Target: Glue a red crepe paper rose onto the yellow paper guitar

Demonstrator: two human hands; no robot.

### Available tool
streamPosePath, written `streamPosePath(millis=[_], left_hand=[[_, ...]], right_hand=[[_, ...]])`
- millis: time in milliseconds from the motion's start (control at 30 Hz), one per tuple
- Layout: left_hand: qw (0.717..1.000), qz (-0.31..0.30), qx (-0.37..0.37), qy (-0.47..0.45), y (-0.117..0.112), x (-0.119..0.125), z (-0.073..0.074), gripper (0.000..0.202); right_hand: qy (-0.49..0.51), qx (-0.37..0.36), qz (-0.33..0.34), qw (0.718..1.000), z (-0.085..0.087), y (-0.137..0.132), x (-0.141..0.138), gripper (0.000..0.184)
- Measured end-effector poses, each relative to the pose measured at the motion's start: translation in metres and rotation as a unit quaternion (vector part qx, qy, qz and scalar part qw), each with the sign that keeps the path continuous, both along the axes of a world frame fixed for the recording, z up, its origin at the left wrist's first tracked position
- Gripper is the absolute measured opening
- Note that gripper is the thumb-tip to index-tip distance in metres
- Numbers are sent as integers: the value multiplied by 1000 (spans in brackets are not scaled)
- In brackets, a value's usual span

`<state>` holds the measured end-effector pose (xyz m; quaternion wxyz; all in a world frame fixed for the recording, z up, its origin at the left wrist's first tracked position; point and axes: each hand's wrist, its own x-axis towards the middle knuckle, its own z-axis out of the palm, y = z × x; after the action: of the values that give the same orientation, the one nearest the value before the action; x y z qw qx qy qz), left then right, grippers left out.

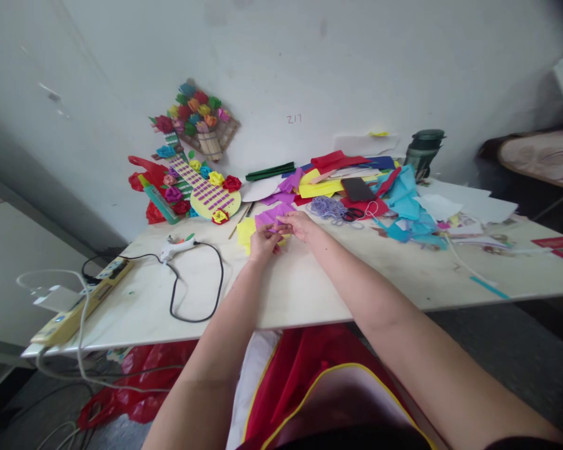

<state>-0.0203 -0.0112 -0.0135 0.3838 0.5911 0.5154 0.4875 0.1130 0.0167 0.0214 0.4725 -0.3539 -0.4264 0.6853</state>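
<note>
Both hands meet near the middle of the white table. My left hand [264, 242] is closed, its fingertips pinching the near edge of a purple sheet of crepe paper [268, 216]. From the right, my right hand [298, 225] grips the same purple paper with thumb and fingers together. The fingers hide part of the sheet's edge. Yellow crepe paper [245, 234] lies on the table under and beside the purple sheet. A thin wooden stick [236, 226] rests just left of the hands.
A white glue gun [177, 248] with a looped black cable lies left, near a power strip [89, 303]. Paper-flower crafts [216, 200] lean on the wall. Rightward are purple yarn [327, 208], black-handled scissors [353, 214], a phone [358, 189], blue paper [406, 200] and a green bottle [423, 155].
</note>
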Motion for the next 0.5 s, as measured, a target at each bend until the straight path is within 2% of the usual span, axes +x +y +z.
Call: streamPosePath(millis=[133, 400, 500], left_hand=[[1000, -1, 7, 10, -4, 1, 3, 14], [995, 14, 40, 94, -9, 1, 7, 9], [993, 11, 45, 111, -9, 0, 6, 14]], right_hand=[[-2, -15, -28, 999, 3, -1, 0, 18], [20, -30, -37, 999, -1, 3, 1, 20], [25, -33, -48, 998, 1, 2, 2, 17]])
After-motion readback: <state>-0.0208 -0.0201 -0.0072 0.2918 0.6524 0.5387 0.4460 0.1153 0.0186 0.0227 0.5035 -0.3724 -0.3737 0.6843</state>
